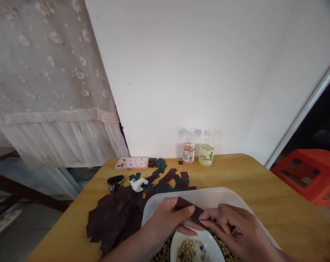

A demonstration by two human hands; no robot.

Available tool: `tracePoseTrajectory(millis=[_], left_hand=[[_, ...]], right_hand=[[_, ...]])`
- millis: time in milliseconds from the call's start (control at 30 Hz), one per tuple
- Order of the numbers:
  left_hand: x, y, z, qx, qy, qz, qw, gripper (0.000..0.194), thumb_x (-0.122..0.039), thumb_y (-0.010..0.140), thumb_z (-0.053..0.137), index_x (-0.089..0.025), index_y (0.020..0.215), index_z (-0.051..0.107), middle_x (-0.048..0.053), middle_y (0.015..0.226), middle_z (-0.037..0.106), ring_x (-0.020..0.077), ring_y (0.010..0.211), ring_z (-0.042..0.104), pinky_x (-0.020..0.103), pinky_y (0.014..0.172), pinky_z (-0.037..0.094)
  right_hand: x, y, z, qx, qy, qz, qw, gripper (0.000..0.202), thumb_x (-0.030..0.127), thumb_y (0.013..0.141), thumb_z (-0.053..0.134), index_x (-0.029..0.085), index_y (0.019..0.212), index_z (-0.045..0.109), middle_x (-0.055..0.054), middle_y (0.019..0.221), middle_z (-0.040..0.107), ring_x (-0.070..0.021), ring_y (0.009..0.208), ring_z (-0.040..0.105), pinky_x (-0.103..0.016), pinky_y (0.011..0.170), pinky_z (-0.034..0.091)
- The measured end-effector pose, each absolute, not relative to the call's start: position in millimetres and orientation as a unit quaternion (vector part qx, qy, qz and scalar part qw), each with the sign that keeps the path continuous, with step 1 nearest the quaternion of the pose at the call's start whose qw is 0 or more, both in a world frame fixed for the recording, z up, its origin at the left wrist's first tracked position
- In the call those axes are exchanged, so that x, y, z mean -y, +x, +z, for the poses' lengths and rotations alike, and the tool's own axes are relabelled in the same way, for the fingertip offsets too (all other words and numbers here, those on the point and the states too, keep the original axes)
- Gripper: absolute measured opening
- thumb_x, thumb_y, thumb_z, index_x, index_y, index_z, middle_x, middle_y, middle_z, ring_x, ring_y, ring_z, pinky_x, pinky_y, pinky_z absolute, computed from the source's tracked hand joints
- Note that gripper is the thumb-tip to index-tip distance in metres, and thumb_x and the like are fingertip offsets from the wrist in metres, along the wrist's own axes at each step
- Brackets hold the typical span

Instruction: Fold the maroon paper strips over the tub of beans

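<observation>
My left hand (174, 216) is closed on a flat dark brown rectangular piece (183, 203), with the thumb on top and the fingers below. At the piece's right end, my right hand (233, 225) pinches the corner between thumb and fingertips. I cannot tell whether it is a small pouch or a folded sheet. Both hands are above a white tray (219, 193) of small tan, greenish and dark beads. Below them in the tray is a white bowl (176, 242), with similar beads (190, 249) inside.
A heap of dark brown pieces (113, 218) lies left of the tray, with green ones behind it. A crumpled white tissue (138, 185), keys (115, 181) and a pink-cased phone (132, 163) lie beyond. Two bottles (189, 152) (206, 153) stand by the wall. A red stool (309, 178) is at right.
</observation>
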State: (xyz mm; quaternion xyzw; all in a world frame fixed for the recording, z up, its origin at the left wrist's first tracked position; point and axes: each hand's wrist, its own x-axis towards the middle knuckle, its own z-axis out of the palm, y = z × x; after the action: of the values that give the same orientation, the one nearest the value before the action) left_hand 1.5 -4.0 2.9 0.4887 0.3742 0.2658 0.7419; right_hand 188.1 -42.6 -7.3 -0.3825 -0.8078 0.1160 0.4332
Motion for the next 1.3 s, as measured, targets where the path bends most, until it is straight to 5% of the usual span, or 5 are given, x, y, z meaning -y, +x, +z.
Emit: tracePoseTrajectory(millis=[600, 1300], left_hand=[[3.5, -0.5, 1.0, -0.380, 0.499, 0.258, 0.734, 0.035, -0.044, 0.071, 0.064, -0.012, 0.087, 0.063, 0.009, 0.081, 0.070, 0.0196, 0.076, 0.067, 0.026, 0.067, 0.051], [3.8, 0.9, 3.5, -0.375, 0.490, 0.263, 0.742, 0.032, -0.041, 0.072, 0.065, -0.012, 0.085, 0.063, 0.008, 0.079, 0.070, 0.0171, 0.074, 0.067, 0.019, 0.060, 0.050]], right_hand=[[44.4, 184.2, 3.1, 0.807, -0.381, 0.077, 0.445, 0.032, 0.024, 0.088, 0.049, 0.022, 0.058, 0.037, -0.001, 0.058, 0.064, -0.0147, 0.067, 0.069, -0.017, 0.049, 0.050], [44.0, 185.0, 0.5, 0.805, -0.371, 0.094, 0.453, 0.031, 0.019, 0.085, 0.052, 0.022, 0.059, 0.037, -0.001, 0.059, 0.064, -0.0148, 0.067, 0.069, -0.017, 0.053, 0.052]])
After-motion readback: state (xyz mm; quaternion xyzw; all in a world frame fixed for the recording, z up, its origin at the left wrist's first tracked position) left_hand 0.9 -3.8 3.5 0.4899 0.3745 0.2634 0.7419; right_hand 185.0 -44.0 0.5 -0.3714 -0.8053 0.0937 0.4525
